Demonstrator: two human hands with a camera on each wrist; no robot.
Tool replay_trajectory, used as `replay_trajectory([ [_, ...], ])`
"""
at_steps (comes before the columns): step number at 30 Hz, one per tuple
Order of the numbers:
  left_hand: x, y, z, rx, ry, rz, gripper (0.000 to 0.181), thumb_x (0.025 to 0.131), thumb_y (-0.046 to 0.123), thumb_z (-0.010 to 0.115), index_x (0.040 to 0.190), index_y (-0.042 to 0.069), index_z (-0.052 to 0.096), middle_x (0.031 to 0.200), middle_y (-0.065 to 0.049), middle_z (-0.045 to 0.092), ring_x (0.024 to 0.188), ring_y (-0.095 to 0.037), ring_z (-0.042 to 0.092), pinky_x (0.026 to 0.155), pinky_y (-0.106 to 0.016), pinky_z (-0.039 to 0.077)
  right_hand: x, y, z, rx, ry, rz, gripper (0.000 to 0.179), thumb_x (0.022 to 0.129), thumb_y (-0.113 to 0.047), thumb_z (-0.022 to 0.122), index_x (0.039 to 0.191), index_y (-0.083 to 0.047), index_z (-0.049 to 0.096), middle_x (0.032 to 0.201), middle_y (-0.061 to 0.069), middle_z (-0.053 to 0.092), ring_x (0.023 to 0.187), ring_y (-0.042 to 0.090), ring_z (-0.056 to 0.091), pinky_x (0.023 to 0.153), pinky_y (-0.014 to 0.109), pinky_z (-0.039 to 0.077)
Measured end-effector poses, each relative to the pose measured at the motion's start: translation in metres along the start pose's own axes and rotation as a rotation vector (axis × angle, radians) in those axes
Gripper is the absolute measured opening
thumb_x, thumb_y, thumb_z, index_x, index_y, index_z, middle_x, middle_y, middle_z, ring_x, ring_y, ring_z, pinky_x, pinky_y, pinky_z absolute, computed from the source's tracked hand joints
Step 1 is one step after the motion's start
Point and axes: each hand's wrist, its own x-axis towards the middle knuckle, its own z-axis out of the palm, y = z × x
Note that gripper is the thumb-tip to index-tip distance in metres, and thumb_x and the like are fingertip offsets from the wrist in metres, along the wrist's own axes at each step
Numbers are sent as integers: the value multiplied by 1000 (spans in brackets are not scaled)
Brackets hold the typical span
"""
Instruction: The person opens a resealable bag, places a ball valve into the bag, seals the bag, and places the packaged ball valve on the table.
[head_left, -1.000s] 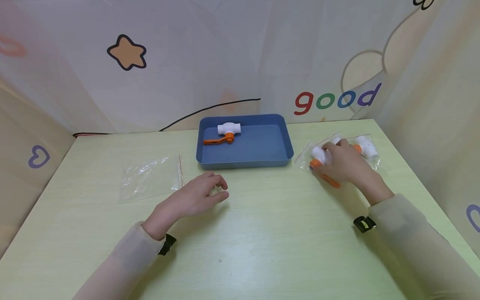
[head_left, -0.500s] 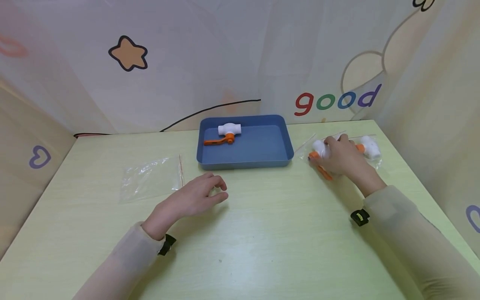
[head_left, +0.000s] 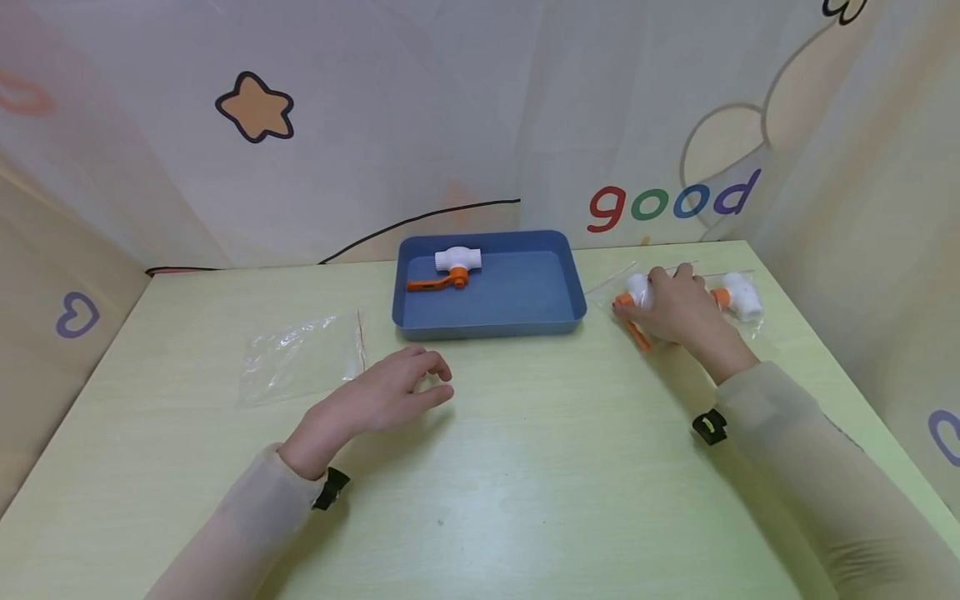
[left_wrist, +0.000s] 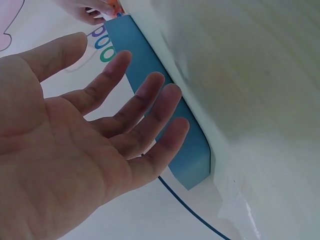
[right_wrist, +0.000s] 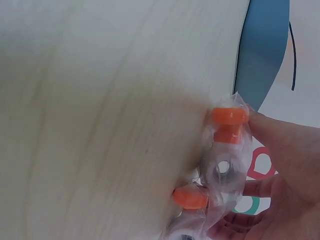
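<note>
At the right of the table, my right hand (head_left: 678, 308) grips a white ball valve (right_wrist: 222, 160) with an orange handle, wrapped in a clear zip bag. The thumb lies on one side and the fingers bend round the other; in the head view the hand hides part of the valve. Close beside it lies a second bagged ball valve (head_left: 741, 296), its orange part (right_wrist: 190, 198) showing in the right wrist view. My left hand (head_left: 390, 387) hovers over the middle left of the table, fingers relaxed, holding nothing; its palm (left_wrist: 65, 150) shows in the left wrist view.
A blue tray (head_left: 517, 292) stands at the back centre, with an unbagged white ball valve (head_left: 457, 260) with an orange handle at its left. A flat clear zip bag (head_left: 303, 358) lies left of the tray. A printed curtain (head_left: 420, 108) hangs behind the table.
My right hand has shifted a little toward the back of the table and slightly left, with the bagged ball valve. The left hand has stayed almost still.
</note>
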Motion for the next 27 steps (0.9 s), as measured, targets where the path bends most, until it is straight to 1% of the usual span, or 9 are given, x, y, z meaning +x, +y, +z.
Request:
replay_trajectory([
  [6,-1,-3,-2,-4,-2,11,28,105,26,61,121,4,66,123,-11,62,115,-31,58,97,-45,50,-2,0,0,-3,8,-1,93,94,-58,66,142,14,36,127,40,37,112,54,42,93,68,46],
  [11,-1,-4,-4,-7,-3,-16,30,105,27,61,123,5,66,126,-11,60,117,-30,57,98,-45,49,-7,-1,-1,-19,27,-11,92,95,-59,63,142,15,36,129,41,38,114,54,42,94,69,45],
  [15,-2,-3,-6,-15,-9,-36,32,105,28,61,125,5,65,127,-10,60,119,-30,56,100,-46,48,-13,-1,0,-63,63,-32,92,96,-61,59,141,16,38,127,41,38,116,55,37,91,69,43],
  [17,-3,-4,-8,-17,-8,-42,32,105,28,60,126,4,65,128,-10,59,121,-30,55,101,-46,48,-16,-1,0,-69,83,-41,92,96,-62,59,141,16,39,126,40,38,117,54,35,90,68,42],
  [20,-5,-7,-11,-21,-3,-47,33,105,29,59,126,4,65,128,-11,59,122,-31,55,102,-47,47,-19,-1,-1,-53,98,-50,92,95,-62,60,141,15,39,129,39,38,119,55,34,92,69,41],
  [24,-9,-10,-16,-40,0,-52,35,105,29,60,127,3,64,129,-13,59,123,-34,55,102,-49,47,-24,-3,-4,-21,90,-59,89,95,-61,61,144,11,41,137,39,36,124,56,33,95,71,41],
  [27,-12,-12,-21,-56,2,-54,38,104,29,61,129,1,63,131,-15,58,125,-38,54,102,-51,46,-29,-6,-7,-4,82,-82,85,96,-58,61,145,9,43,141,39,36,126,57,34,95,72,41],
])
